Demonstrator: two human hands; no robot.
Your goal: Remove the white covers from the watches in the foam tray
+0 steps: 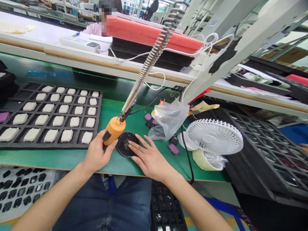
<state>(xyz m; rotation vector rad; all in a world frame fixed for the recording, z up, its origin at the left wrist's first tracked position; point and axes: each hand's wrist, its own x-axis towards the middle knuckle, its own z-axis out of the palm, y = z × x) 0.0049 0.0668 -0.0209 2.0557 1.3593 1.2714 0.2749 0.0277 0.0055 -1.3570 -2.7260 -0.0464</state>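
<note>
My left hand (97,154) is wrapped round an orange-handled power screwdriver (113,130) that hangs from a coiled spring cable (157,48). The tool's lower end sits at the left rim of a round black dish (125,141) of tiny parts on the green mat (72,157). My right hand (146,155) lies flat with fingers spread, its fingertips resting on the dish's right side.
A black foam tray (14,144) with several pale square parts fills the left. A clear plastic bag (168,118), small purple and black parts (173,148), a white desk fan (214,136) and a dark grid tray (269,154) lie right. Another person (101,22) sits across.
</note>
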